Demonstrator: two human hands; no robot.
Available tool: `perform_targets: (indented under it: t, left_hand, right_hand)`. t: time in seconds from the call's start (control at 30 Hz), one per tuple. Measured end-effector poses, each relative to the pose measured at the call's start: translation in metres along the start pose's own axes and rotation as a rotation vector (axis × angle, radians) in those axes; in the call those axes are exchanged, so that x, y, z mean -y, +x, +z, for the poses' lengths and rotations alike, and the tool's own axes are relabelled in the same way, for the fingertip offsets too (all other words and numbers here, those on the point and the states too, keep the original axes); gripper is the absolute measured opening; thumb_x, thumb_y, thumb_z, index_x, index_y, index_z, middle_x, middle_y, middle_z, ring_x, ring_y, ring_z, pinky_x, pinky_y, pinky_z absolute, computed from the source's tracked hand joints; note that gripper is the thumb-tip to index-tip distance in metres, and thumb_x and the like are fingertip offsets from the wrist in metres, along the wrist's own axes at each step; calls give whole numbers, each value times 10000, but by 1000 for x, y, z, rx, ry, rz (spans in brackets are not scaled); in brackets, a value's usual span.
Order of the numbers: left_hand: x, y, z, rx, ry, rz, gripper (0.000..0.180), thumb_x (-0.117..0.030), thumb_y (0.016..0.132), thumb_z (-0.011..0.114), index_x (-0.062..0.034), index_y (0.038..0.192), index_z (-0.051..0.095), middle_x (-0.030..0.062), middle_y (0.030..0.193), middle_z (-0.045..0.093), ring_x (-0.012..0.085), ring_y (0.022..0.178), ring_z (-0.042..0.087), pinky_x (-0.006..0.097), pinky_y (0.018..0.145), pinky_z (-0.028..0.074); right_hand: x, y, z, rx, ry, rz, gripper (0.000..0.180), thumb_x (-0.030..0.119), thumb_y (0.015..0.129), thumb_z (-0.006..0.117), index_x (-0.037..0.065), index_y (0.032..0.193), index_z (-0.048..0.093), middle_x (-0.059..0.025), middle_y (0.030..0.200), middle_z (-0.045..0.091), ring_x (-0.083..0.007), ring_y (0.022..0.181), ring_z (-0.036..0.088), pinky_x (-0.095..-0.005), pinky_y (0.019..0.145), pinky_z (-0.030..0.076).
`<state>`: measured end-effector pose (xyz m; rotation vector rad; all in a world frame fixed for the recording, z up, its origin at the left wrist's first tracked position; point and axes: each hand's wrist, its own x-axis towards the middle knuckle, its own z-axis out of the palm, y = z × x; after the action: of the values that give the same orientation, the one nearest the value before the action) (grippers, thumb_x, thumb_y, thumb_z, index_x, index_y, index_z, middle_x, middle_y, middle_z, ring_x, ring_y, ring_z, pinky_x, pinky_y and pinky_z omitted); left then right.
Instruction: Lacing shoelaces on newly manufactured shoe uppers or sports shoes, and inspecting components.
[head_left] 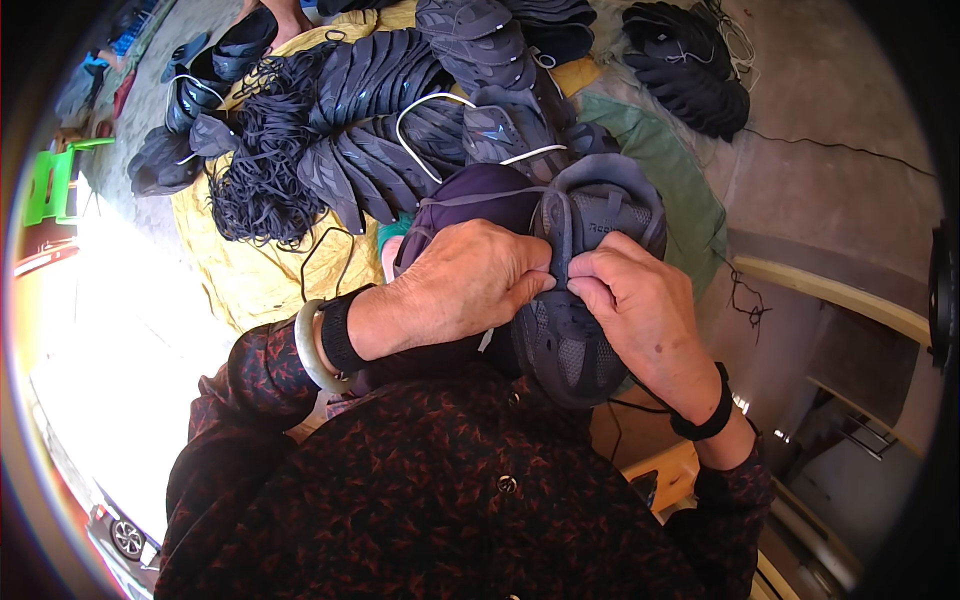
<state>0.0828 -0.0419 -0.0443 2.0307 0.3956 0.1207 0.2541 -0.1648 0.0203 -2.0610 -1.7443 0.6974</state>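
A dark grey shoe upper (568, 355) with mesh panels lies across my lap, its collar pointing away from me. At the lacing edge of the upper, my left hand (470, 277) is closed in a pinch. My right hand (635, 305) pinches the facing edge from the other side, its fingertips almost meeting the left ones. Whether a bit of lace is also between the fingers is hidden. A grey shoelace (490, 194) runs left from the upper over dark purple cloth (487, 210).
Beyond my knees, rows of stacked dark uppers (385, 75) and a tangled heap of black laces (262, 165) lie on a yellow sheet (205, 225). More uppers (690, 80) sit at the far right. A wooden frame (835, 292) stands right; a green chair (50, 188) is at left.
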Motion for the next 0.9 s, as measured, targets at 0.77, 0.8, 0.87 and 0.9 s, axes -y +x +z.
perform_targets:
  t: [0.77, 0.8, 0.87, 0.9]
  left_hand:
    - [-14, -25, 5, -200, -9, 53, 141, -74, 929, 691, -25, 1036, 613, 154, 973, 651, 361, 860, 682, 403, 734, 544]
    - [-13, -25, 7, -197, -2, 55, 141, -74, 929, 691, -25, 1036, 613, 154, 973, 651, 361, 860, 682, 403, 734, 544]
    - [-9, -23, 10, -167, 16, 30, 152, -81, 925, 699, -25, 1038, 613, 164, 958, 660, 364, 863, 682, 395, 717, 543]
    - [-7, -22, 10, -173, 14, 42, 152, -81, 925, 699, -25, 1038, 613, 164, 958, 660, 364, 863, 682, 395, 717, 543]
  right_hand:
    - [-67, -22, -84, -272, 1256, 302, 153, 173, 1046, 531, 47, 1104, 595, -202, 1232, 675, -159, 761, 671, -289, 630, 539]
    - [-66, -19, -81, -269, 1265, 310, 153, 173, 1046, 531, 47, 1104, 595, -202, 1232, 675, -159, 761, 671, -289, 630, 539]
    - [-63, -10, -74, -293, 1450, 319, 175, 183, 1051, 523, 38, 1111, 600, -206, 1230, 677, -182, 818, 705, -304, 674, 579]
    - [-63, -4, -72, -215, 1568, 263, 188, 174, 1055, 514, 26, 1130, 601, -198, 1202, 685, -207, 897, 725, -332, 759, 614]
